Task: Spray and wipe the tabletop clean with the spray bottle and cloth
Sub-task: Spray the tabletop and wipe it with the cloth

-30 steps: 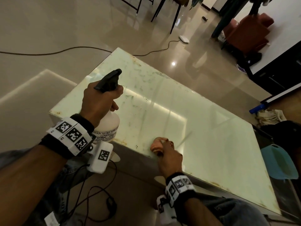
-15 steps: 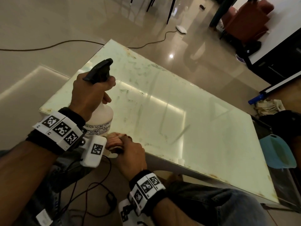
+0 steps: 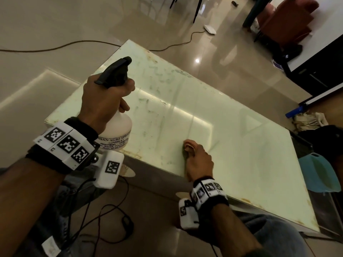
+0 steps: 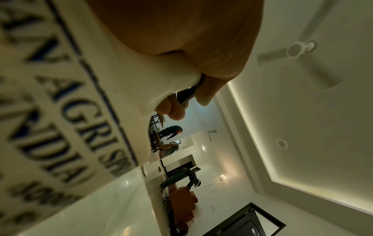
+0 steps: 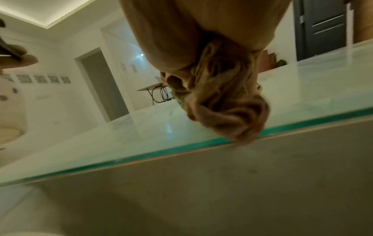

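left hand [image 3: 104, 101] wrapped round the neck of the spray bottle [image 3: 118, 127], fingers curled at the black trigger head [image 3: 114, 73]; bottle upright, held over the near left corner of the tabletop [image 3: 241, 145], nozzle aimed toward the far side. cannot tell from the left wrist view whether the trigger is squeezed. right hand [image 3: 199, 161] clenched on a bunched cloth [image 3: 188, 146], pressing it to the glass just inside the near edge, about midway along it; right wrist view shows the wad [image 5: 226, 103] hanging slightly over the green glass edge [image 5: 141, 154]. hands well apart, bottle to the left of the cloth. key relation: smears and streaks [image 3: 148, 101] lie on the far left half of the top, beyond the bottle and to the far left of the cloth; the right half looks cleaner. table's long axis runs from far left to near right. judgement: the bottle hand is nearer the dirty patch and already faces it, so a spray there comes first; the cloth hand then has to travel away from the near edge, far and left, to reach it. risk: cloth slipping off the edge. elsewhere: a cable [image 3: 55, 47] on the floor, a blue bin [image 3: 319, 175] at right.
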Tool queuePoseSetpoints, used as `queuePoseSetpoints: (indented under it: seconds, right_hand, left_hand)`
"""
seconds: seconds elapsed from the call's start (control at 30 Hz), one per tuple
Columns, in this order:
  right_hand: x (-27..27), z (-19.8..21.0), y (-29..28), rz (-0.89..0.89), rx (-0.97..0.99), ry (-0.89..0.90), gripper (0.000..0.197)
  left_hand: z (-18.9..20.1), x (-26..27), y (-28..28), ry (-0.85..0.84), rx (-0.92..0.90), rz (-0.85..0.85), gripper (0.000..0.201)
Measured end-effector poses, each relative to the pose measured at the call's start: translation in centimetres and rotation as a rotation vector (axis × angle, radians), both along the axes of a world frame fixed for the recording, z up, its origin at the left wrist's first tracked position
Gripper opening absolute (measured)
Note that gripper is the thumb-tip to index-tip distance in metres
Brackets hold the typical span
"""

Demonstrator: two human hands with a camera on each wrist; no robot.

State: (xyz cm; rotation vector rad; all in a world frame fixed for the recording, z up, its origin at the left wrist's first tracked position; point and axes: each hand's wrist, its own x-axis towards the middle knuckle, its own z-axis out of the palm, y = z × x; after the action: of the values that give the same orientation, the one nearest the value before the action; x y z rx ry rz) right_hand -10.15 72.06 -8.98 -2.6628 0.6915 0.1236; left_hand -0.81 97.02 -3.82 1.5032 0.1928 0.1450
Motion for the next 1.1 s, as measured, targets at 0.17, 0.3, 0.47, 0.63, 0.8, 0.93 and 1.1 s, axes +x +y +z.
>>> queuePoseSetpoints:
  seconds: [0.17, 0.3, 0.47, 0.63, 0.8, 0.93, 1.1]
  right_hand:
    - [0.1, -0.8, 8.9, 0.265, 0.129, -0.036, 0.040]
    - [-1.0, -0.1, 11.4, 0.350, 0.183, 0.056, 0.038]
    - [-2.1, 2.4, 6.0, 0.090, 0.357, -0.140, 0.022]
    - [-3.5, 3.2, 0.0, -0.014, 0.094, -0.187, 0.034]
    - [-5.2, -2.4, -2.9, -0.019, 0.018, 0.025, 0.058]
    - [-5.6, -5.2, -3.7, 0.069, -0.017, 0.029, 0.074]
    - [0.7, -4.1, -8.5, -0.014, -0.041, 0.096, 0.067]
  left_hand:
    - [0.4, 0.7, 0.0, -0.011, 0.016, 0.006, 0.025]
    - [-0.2, 0.5, 0.1, 0.008, 0.041, 0.014, 0.023]
    - [0.0, 0.2, 0.2, 0.010, 0.033, 0.031, 0.020]
    - [0.2, 0.0, 0.2, 0.002, 0.028, 0.020, 0.014]
    - [0.2, 0.0, 0.3, 0.007, 0.023, 0.022, 0.013]
    - [0.0, -0.2, 0.4, 0.007, 0.038, 0.014, 0.006]
    - [-0.3, -0.1, 0.3, -0.007, 0.045, 0.010, 0.009]
